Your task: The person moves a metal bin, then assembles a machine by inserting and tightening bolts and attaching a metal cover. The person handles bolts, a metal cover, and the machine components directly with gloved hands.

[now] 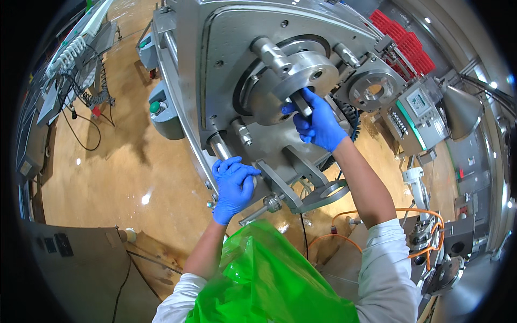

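In front of me stands a steel machine with a flat face plate. A thick round steel disc projects from it. My right hand, in a blue glove, is closed round a short dark metal bar at the disc's lower edge. Whether the bar is fixed there I cannot tell. Lower and to the left, my gloved left hand is closed over the near end of a shiny steel post. Its fingertips lie close to a hinged steel bracket. The palm side of this hand is hidden.
Steel studs jut from the plate round the disc. A bracket ring hangs low at the front. Right of the machine stand a control panel and red crates. An orange hose runs at the lower right. The tan floor looks wet.
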